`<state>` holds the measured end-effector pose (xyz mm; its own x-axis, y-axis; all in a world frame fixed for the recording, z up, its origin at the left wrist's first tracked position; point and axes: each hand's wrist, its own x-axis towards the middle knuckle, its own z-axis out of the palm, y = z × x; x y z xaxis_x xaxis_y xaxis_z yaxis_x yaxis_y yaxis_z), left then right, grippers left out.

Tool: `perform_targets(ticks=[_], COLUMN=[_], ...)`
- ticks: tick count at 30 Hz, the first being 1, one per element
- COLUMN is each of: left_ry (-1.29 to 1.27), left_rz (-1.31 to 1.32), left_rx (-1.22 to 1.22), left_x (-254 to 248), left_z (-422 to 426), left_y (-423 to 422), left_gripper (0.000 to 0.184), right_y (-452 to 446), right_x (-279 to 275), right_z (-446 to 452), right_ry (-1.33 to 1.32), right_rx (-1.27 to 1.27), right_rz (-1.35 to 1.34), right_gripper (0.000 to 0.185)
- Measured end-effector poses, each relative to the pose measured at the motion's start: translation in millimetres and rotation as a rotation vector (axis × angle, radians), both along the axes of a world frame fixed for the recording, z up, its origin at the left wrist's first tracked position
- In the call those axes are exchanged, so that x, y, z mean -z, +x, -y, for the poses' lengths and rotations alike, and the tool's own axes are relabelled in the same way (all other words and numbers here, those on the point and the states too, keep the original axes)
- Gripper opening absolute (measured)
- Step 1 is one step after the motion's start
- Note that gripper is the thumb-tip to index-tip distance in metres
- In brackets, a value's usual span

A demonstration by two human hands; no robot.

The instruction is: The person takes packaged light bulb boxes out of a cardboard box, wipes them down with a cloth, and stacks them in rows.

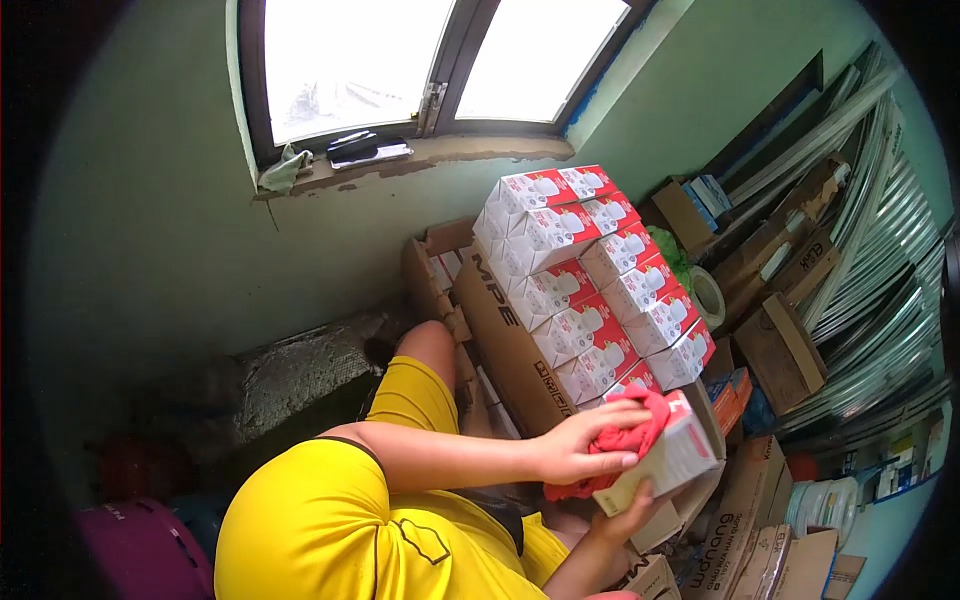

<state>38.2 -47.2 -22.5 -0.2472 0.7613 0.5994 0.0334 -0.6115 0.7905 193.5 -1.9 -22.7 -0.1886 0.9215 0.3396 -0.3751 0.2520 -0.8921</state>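
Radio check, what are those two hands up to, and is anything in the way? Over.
Left hand holding red cloth against box. Right hand gripping box near its lower end. Stacked boxes close by, nothing visibly blocking. Over.

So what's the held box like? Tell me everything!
The box is pale grey-white with red at one end, has flat sides and straight edges, and looks like card. Its print is too small to read. It is tilted, near the stacked boxes. The right hand holds its lower end, and the left hand holds a red cloth against it, hiding part of it.
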Motion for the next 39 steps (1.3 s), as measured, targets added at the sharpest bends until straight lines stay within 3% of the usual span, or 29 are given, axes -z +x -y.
perform_targets(ticks=[4, 5, 8, 10, 11, 12, 13, 15, 17, 18, 19, 21, 25, 26, 28, 31, 33, 34, 35, 37, 39], left_ry=[-0.038, 0.056, 0.074, 0.048, -0.107, -0.100, -0.092, -0.087, -0.108, 0.002, 0.056, 0.162, -0.006, 0.073, 0.088, 0.130, 0.161, 0.077, 0.027, 0.048, -0.009], left_rz=[0.361, 0.347, 0.488, 0.557, 0.625, 0.674, 0.722, 0.672, 0.592, 0.297, 0.173, -0.079, -0.109, -0.148, -0.158, -0.107, -0.096, 0.048, 0.340, 0.488, 0.414], left_rx=[-0.014, -0.098, 0.058, 0.300, 0.455, 0.495, 0.534, 0.477, 0.383, 0.143, 0.091, -0.014, 0.098, 0.046, 0.022, 0.065, 0.030, 0.038, 0.205, 0.243, 0.174], left_x=[-9.0, -8.8, -4.0, 2.7, 0.0, -1.7, -1.3, 11.0, 4.8, 14.4, 10.8, 1.4, 24.8, 25.9, 24.0, 12.2, 2.2, 3.8, -1.1, -10.4, -2.6], left_z=[-6.8, -12.6, -18.1, -11.8, -1.3, 4.9, 8.2, 2.4, 5.7, -3.4, -3.1, -0.2, 9.8, 10.9, 10.4, 2.8, -5.1, -5.9, -7.5, -12.3, -9.1], left_y=[-16.0, -20.7, -21.6, -11.6, -7.4, -1.6, 4.4, 4.0, -7.0, -7.9, -8.2, -10.2, 11.0, 15.6, 17.3, 5.5, -9.8, -11.4, -12.5, -19.2, -6.0], left_gripper=[0.050, 0.049, 0.049, 0.056, 0.069, 0.071, 0.073, 0.074, 0.071, 0.068, 0.067, 0.065, 0.071, 0.070, 0.072, 0.079, 0.079, 0.080, 0.080, 0.081, 0.078], right_y=[-0.1, 0.9, 20.9, 48.8, 56.0, 54.2, 36.0, 22.9, -5.4, -11.8, 2.4, 11.6, 11.4, 11.2, 7.3, 8.7, 5.0, 6.4, 7.9, 3.4, -8.2], right_x=[5.5, 6.1, 23.4, 53.9, 62.6, 63.4, 34.2, 21.2, -29.8, -45.6, -35.4, -9.0, -7.7, -13.7, -20.0, -14.5, -24.4, -23.8, -21.6, -10.1, -0.7], right_z=[16.7, 17.2, 15.8, -5.3, -14.4, -18.6, -9.5, -19.5, -4.4, 1.6, -8.7, -18.2, -20.3, -21.1, -18.9, -13.5, -10.8, -8.8, -4.2, 5.6, 10.0], right_ry=[0.050, 0.054, -0.002, -0.235, -0.351, -0.210, -0.179, 0.014, 0.011, 0.008, -0.023, -0.085, -0.057, -0.038, -0.047, -0.078, 0.151, 0.154, 0.158, 0.053, -0.009], right_rx=[-0.113, -0.172, -0.248, -0.404, -0.478, -0.364, -0.332, -0.104, -0.029, 0.010, -0.098, -0.186, -0.216, -0.172, -0.103, -0.211, -0.205, -0.194, -0.183, -0.152, -0.086], right_rz=[0.246, 0.233, 0.233, -0.177, -0.384, -0.305, -0.255, -0.012, 0.213, 0.327, 0.366, 0.014, -0.100, -0.067, -0.045, 0.006, 0.202, 0.265, 0.328, 0.209, 0.031], right_gripper=[0.115, 0.111, 0.096, 0.089, 0.086, 0.077, 0.081, 0.082, 0.083, 0.084, 0.084, 0.073, 0.072, 0.072, 0.073, 0.078, 0.089, 0.096, 0.103, 0.097, 0.090])
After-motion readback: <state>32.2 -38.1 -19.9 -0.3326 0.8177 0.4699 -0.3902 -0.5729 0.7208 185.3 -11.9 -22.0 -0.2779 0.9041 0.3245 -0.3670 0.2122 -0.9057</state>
